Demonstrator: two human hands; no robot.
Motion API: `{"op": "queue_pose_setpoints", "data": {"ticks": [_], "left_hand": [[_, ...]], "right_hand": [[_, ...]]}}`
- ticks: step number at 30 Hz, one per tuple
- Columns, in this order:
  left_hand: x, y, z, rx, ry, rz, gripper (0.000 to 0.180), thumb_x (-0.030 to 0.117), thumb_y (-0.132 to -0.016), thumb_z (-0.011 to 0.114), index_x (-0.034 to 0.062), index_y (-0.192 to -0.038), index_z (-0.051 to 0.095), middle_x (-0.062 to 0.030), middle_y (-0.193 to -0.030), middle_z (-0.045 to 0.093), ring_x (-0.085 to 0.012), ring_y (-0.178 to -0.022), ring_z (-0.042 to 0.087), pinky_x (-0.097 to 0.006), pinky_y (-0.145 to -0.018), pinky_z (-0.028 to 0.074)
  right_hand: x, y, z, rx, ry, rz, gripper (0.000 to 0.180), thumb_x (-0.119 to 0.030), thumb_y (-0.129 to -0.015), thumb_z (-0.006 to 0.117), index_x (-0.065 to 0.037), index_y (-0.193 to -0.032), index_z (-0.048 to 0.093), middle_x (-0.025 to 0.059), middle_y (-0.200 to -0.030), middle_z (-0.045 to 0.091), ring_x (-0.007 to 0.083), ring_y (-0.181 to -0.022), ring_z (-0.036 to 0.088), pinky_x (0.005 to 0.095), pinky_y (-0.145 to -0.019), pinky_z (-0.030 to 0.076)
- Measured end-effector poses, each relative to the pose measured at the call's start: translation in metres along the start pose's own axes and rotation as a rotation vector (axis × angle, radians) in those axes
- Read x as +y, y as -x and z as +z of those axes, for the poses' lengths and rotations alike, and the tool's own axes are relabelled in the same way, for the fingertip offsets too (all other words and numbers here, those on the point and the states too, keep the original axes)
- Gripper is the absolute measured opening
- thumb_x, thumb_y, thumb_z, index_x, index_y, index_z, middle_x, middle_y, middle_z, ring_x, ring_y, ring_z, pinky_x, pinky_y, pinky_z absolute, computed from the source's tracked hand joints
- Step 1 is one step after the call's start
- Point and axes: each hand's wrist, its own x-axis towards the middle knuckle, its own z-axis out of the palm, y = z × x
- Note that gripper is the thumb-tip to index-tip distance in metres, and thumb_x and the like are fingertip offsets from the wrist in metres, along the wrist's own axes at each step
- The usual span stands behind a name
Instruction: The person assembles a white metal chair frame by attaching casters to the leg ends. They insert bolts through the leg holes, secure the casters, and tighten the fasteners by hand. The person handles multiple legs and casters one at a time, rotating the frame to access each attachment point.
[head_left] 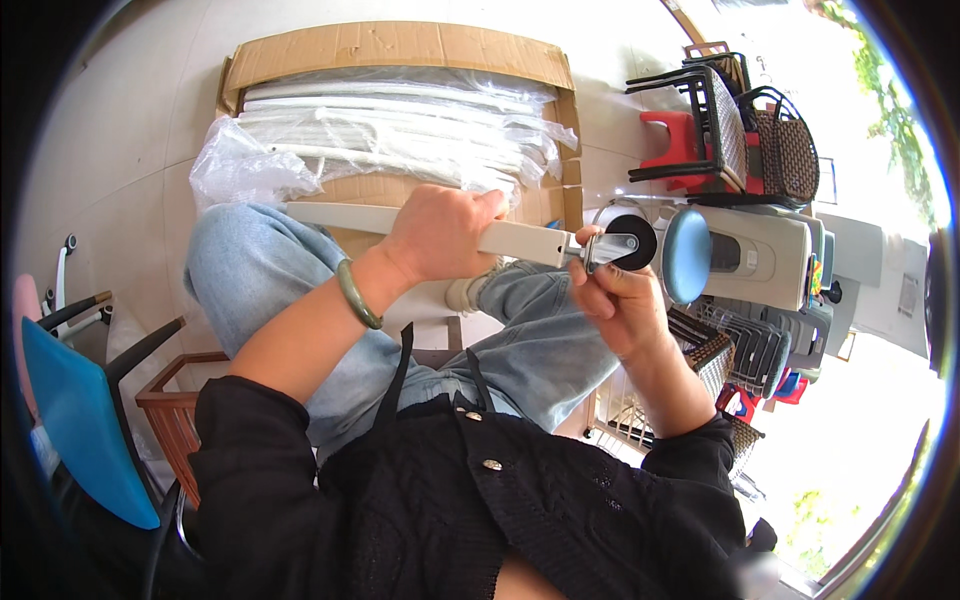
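Note:
My left hand (445,232) is closed around a white rectangular metal tube (350,217), which lies across above my lap. At the tube's right end sits a caster wheel (632,243) with a black tread and a silver metal bracket; its threaded stem meets the tube end. The fingers of my right hand (622,300) pinch the caster around its bracket and stem. How deep the stem sits inside the tube cannot be seen.
Ahead lies an open cardboard box (400,40) with several white tubes (390,125) in plastic wrap. A round blue stool seat (687,256) stands right of the caster. Woven chairs (785,150) are at the far right, a blue chair (85,420) and wooden crate (175,410) at left.

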Motion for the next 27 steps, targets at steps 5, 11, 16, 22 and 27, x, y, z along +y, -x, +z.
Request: {"op": "queue_pose_setpoints", "data": {"ticks": [5, 11, 16, 22, 27], "left_hand": [[0.0, 0.0, 0.0, 0.011, 0.012, -0.002, 0.018, 0.019, -0.069, 0.066, 0.0109, -0.081, 0.055, -0.0111, -0.064, 0.062, -0.0325, -0.061, 0.064, -0.042, -0.054, 0.049], [0.001, 0.001, -0.002, -0.02, 0.027, 0.007, 0.021, 0.02, -0.069, 0.068, 0.0108, -0.083, 0.055, -0.0111, -0.066, 0.062, -0.0326, -0.063, 0.064, -0.041, -0.056, 0.05], [0.012, -0.001, -0.003, 0.007, 0.171, 0.1, 0.03, 0.022, -0.069, 0.072, 0.0099, -0.092, 0.058, -0.0102, -0.081, 0.064, -0.031, -0.073, 0.065, -0.039, -0.062, 0.051], [0.029, -0.007, -0.002, 0.087, 0.234, 0.219, 0.04, 0.025, -0.071, 0.073, 0.0087, -0.106, 0.061, -0.0086, -0.091, 0.063, -0.0299, -0.079, 0.065, -0.038, -0.064, 0.053], [0.043, -0.009, -0.008, 0.11, 0.222, 0.272, 0.043, 0.026, -0.074, 0.072, 0.0083, -0.111, 0.061, -0.0064, -0.096, 0.063, -0.0284, -0.084, 0.066, -0.037, -0.066, 0.053]], "right_hand": [[0.02, 0.005, 0.01, -0.048, -0.361, -0.007, 0.028, -0.01, -0.098, 0.055, -0.007, -0.126, 0.055, 0.0117, -0.096, 0.062, 0.0066, -0.045, 0.034, 0.0238, -0.052, 0.028], [0.022, 0.011, 0.016, 0.022, -0.454, 0.036, 0.026, -0.013, -0.101, 0.05, -0.006, -0.125, 0.055, 0.0121, -0.098, 0.062, 0.0064, -0.047, 0.035, 0.0234, -0.055, 0.029], [0.026, 0.014, 0.015, 0.036, -0.364, -0.047, 0.027, -0.014, -0.102, 0.048, -0.004, -0.126, 0.054, 0.0125, -0.099, 0.062, 0.0064, -0.047, 0.036, 0.0234, -0.055, 0.029], [0.027, 0.014, 0.017, 0.049, -0.433, -0.032, 0.025, -0.014, -0.102, 0.047, -0.002, -0.123, 0.054, 0.0118, -0.097, 0.063, 0.0073, -0.046, 0.036, 0.0237, -0.054, 0.03], [0.036, 0.013, 0.031, 0.135, -0.466, -0.065, 0.021, -0.017, -0.101, 0.049, -0.004, -0.116, 0.056, 0.01, -0.092, 0.063, 0.0085, -0.045, 0.037, 0.0243, -0.052, 0.032]]}}
